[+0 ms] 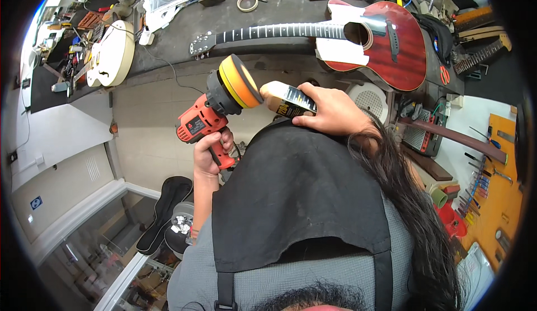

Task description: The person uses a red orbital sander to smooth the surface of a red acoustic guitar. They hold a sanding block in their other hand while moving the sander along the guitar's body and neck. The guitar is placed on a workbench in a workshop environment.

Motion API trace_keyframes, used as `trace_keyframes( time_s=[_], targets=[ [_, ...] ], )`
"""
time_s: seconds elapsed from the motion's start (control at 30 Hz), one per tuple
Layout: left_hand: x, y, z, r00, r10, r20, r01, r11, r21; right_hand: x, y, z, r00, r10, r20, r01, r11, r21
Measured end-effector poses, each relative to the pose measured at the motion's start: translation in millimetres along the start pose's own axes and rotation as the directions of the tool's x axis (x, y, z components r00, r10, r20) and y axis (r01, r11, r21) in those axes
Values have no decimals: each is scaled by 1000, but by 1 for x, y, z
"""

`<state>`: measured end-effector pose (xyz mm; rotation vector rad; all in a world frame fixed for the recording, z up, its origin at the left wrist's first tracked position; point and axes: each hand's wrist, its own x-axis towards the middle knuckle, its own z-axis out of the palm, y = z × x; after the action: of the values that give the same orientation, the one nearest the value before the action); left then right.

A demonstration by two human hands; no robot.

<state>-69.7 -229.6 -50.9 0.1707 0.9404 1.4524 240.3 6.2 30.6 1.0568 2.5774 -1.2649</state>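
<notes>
My left hand [206,153] is closed round the handle of a red and black power polisher [198,119]. Its round yellow and orange foam pad [239,81] is tilted up and faces right. In my right hand [334,110] is a bottle [291,100] with a dark and gold label, lying tipped on its side. The bottle's pale end points left at the pad and looks very near it or touching; I cannot tell which. Beyond both hands, a dark red acoustic guitar [394,48] lies on the workbench, white sheets covering part of its top.
The dark workbench [173,42] crosses the far side. On it lie a cream guitar [114,53], a tape roll [247,3] and scattered tools. A cord [173,70] hangs over its edge. A white stool [366,99] stands below; a black case [165,216] leans at lower left.
</notes>
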Motion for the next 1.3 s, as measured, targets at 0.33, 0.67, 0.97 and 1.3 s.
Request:
trace_keyframes(
  time_s=[0.33,0.67,0.97,1.3],
  targets=[
    [107,-8,100,869,306,-390,155,579,800,22,154,-88,984,153,-91,-102,902,419],
    [188,-10,199,818,451,-358,235,306,923,44,315,-145,968,247,-35,-170,756,633],
    [225,5,227,839,384,-385,348,165,923,48,330,-148,965,254,65,-223,668,710],
    [255,21,233,829,406,-385,379,98,920,50,333,-144,963,261,67,-233,685,690]
  ],
)
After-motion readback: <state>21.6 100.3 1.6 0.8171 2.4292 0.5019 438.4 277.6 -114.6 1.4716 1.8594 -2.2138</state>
